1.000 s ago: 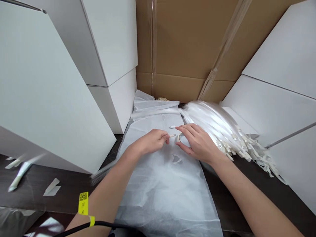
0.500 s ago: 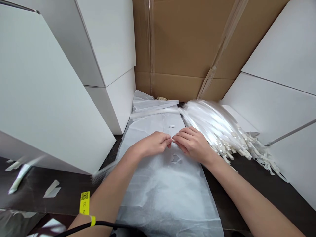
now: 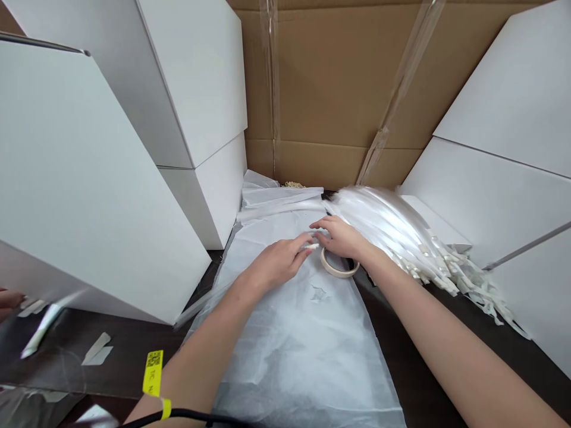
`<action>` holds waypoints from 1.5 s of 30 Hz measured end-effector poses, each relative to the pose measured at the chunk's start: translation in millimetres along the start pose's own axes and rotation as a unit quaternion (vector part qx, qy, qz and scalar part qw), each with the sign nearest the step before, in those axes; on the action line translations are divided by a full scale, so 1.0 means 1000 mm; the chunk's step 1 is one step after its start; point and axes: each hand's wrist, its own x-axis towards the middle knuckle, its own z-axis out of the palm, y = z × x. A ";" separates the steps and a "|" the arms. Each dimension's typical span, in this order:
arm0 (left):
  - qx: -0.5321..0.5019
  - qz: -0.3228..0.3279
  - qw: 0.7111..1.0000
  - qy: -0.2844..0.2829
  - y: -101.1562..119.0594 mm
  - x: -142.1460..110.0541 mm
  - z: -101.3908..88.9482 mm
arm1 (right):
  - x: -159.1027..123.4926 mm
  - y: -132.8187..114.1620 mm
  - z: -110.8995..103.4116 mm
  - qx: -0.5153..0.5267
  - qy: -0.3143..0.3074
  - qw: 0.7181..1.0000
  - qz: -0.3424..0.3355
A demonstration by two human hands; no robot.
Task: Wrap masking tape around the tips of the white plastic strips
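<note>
My left hand [image 3: 279, 261] rests on a sheet of white tissue paper [image 3: 294, 339], its fingers pinched on a small piece of tape [image 3: 313, 246]. My right hand [image 3: 339, 236] lies just beyond it, fingers spread and flat on the paper, beside a fan of glossy white strips [image 3: 392, 226]. A roll of beige tape [image 3: 339, 265] lies flat on the paper right below my right wrist, touching neither hand.
White boxes [image 3: 89, 178] stand stacked at the left and white boxes [image 3: 504, 154] at the right, with a brown cardboard wall [image 3: 330, 89] behind. Scraps of backing paper [image 3: 96, 349] lie on the dark table at the left. Another person's fingertips [image 3: 9, 297] show at the left edge.
My right hand has let go of the tape roll and moved away toward the strips, spreading flat. The roll now lies uncovered on the paper. My left hand still pinches the tape piece.
</note>
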 end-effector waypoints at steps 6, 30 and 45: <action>0.037 0.009 0.999 0.017 -0.002 0.002 0.005 | 0.001 -0.012 0.006 -0.008 0.034 0.999 0.036; 0.098 0.028 0.994 0.031 0.004 0.003 0.014 | -0.066 -0.035 -0.003 0.250 0.100 0.962 0.047; 0.095 0.020 0.995 0.025 0.003 0.002 0.016 | -0.068 -0.033 0.002 0.257 0.087 0.960 0.065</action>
